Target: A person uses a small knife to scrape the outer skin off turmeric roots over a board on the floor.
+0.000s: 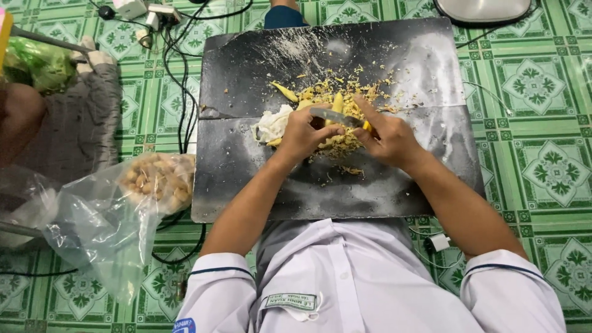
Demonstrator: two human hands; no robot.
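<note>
My left hand (300,134) is closed around a small pale-yellow piece of root or fruit, mostly hidden by the fingers. My right hand (390,139) grips a knife (336,117) with a yellow handle; its blade points left and lies across the piece at my left hand. Both hands hover over a dark stone slab (246,179) on the floor. A heap of yellow peelings and cut pieces (336,92) lies just beyond the hands. A white crumpled cloth or peel (271,125) sits left of my left hand.
A clear plastic bag (105,222) holding tan round pieces (157,179) lies left of the slab. Black cables (182,92) and plugs run at the upper left. A grey cloth (80,117) lies at far left, and a white charger (439,242) by my right arm. The floor is green patterned tile (536,123).
</note>
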